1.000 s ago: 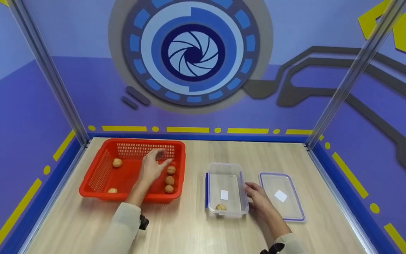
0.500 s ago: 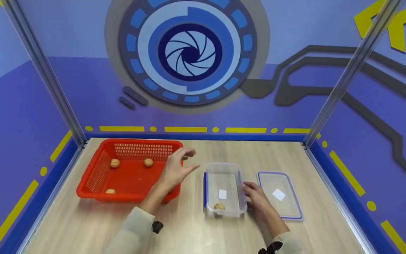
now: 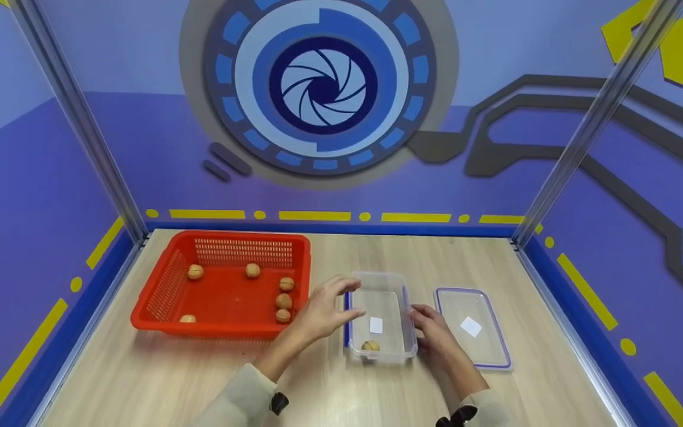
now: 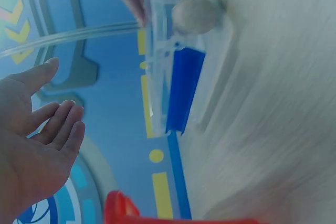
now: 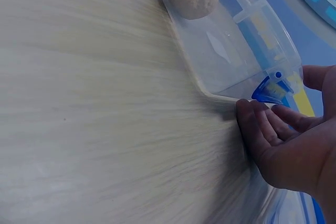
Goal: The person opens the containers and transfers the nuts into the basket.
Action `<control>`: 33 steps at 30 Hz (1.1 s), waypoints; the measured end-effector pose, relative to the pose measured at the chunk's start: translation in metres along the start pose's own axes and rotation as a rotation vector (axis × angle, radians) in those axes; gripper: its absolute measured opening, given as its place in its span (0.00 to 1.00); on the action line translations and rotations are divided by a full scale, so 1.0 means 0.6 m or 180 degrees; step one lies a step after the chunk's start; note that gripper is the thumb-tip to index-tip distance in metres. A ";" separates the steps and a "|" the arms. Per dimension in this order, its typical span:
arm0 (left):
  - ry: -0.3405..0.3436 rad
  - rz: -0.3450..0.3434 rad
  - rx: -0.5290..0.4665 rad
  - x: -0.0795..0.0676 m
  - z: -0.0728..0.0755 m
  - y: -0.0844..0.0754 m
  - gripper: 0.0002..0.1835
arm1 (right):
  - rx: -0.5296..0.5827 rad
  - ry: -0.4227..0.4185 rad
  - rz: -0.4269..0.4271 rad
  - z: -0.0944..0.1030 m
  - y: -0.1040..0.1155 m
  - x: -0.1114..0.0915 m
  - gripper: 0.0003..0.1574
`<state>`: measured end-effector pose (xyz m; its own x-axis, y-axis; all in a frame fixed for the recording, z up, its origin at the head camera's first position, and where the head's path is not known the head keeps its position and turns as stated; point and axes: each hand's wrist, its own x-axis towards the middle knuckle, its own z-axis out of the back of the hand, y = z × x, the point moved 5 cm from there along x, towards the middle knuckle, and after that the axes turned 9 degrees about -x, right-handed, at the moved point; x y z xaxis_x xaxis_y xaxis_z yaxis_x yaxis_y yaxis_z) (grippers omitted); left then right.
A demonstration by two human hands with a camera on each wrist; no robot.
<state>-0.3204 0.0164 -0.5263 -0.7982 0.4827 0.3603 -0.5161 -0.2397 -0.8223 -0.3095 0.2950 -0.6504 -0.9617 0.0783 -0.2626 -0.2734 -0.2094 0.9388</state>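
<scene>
My left hand [image 3: 324, 308] hovers at the left rim of a clear plastic food container [image 3: 384, 308], its fingers and thumb spread apart. In the left wrist view that hand [image 4: 39, 140] has nothing between its fingers. My right hand [image 3: 433, 332] touches the container's right wall; in the right wrist view its fingertips [image 5: 245, 109] rest against the outside, with the thumb near the rim. One walnut [image 3: 370, 346] lies in the container's near end, close to a white label [image 3: 376, 325]. Several walnuts, such as one walnut [image 3: 252, 270], lie in the red plastic basket [image 3: 223, 330].
A clear lid [image 3: 487, 353] with a blue-purple seal lies flat on the wooden table [image 3: 329, 385], right of the container. A blue side latch [image 4: 185, 90] hangs on the container's left side. Printed panels and metal posts [image 3: 74, 112] enclose the table.
My left hand has moved right, out of the red basket and over to the container, carrying nothing visible. The walnuts stay where they were. My right hand keeps its place at the container.
</scene>
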 end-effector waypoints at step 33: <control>0.1648 0.0008 0.1177 0.011 -0.128 0.063 0.25 | 0.0175 -0.0080 -0.0091 -0.002 -0.003 0.005 0.29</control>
<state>-0.3214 0.0753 -0.5888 -0.5937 0.8044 0.0228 -0.6614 -0.4717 -0.5831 -0.3117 0.2944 -0.6528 -0.9526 0.1082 -0.2844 -0.2986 -0.1528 0.9421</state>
